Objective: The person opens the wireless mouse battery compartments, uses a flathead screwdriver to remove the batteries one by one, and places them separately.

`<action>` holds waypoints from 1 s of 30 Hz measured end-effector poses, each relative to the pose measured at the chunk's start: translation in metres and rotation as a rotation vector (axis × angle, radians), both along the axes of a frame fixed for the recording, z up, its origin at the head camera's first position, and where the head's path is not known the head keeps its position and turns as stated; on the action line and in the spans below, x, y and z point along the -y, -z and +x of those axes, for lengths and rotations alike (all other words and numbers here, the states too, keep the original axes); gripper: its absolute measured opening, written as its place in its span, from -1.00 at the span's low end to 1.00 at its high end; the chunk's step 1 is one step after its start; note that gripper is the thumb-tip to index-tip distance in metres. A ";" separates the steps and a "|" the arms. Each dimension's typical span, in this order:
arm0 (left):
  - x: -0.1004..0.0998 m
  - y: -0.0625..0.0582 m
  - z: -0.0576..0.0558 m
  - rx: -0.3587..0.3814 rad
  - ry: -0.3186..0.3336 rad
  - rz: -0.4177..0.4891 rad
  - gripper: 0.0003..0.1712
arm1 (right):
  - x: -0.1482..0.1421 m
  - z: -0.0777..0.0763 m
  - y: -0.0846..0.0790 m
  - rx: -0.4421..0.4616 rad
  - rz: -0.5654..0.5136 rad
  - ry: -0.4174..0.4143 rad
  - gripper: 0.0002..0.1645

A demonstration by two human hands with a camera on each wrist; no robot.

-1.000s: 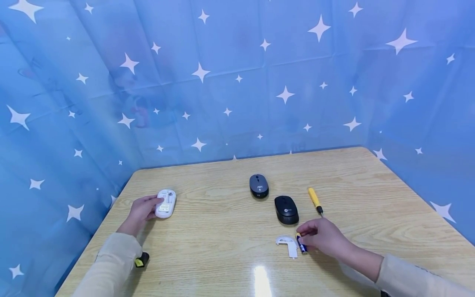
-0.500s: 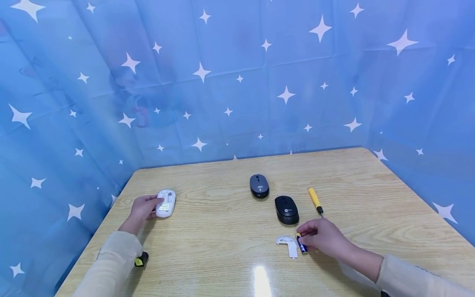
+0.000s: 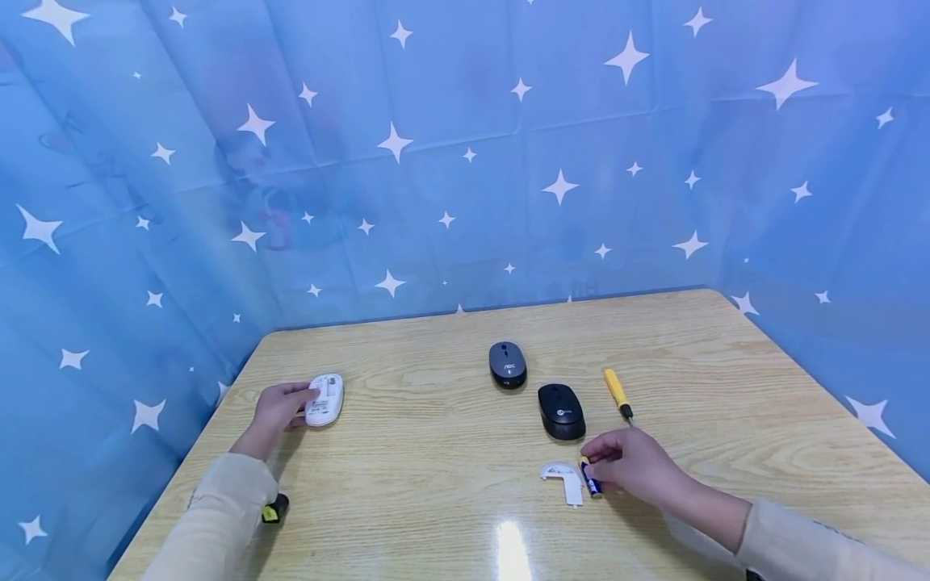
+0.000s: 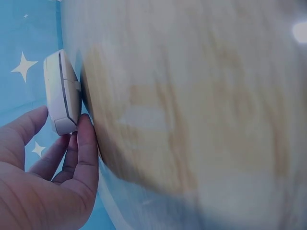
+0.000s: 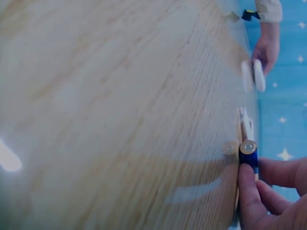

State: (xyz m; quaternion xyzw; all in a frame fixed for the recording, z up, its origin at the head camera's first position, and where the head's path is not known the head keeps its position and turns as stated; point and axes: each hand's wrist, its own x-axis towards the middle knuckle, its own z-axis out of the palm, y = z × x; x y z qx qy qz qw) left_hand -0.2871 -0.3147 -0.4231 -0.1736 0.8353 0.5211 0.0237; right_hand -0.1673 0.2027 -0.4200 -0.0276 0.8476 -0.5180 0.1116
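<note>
On the left of the table, my left hand grips a white computer mouse by its near side, underside up, with a battery slot showing. In the left wrist view the mouse sits between thumb and fingertips, close over the tabletop. My right hand pinches a blue battery with a yellow end at the table's front right. The right wrist view shows the round end of this battery between thumb and fingers. Right beside it lies a white L-shaped battery cover.
A grey-black mouse and a black mouse stand mid-right. Beyond my right hand lies a yellow-handled screwdriver. A small black and yellow object shows beside my left sleeve. A blue star-patterned curtain hangs behind the table.
The white mouse has tilted slightly in my left hand, with its underside seen at a new angle. My right hand and the battery stay where they were.
</note>
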 end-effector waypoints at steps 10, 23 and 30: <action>0.001 -0.002 0.003 -0.021 0.006 0.011 -0.37 | 0.000 0.001 -0.001 0.010 -0.015 -0.004 -0.74; 0.004 -0.005 0.001 -0.013 0.009 -0.018 -0.42 | -0.002 0.000 -0.002 -0.003 -0.012 -0.011 -0.75; 0.007 -0.014 0.005 -0.059 0.060 -0.085 -0.44 | -0.006 -0.003 -0.006 -0.037 0.061 0.005 -0.74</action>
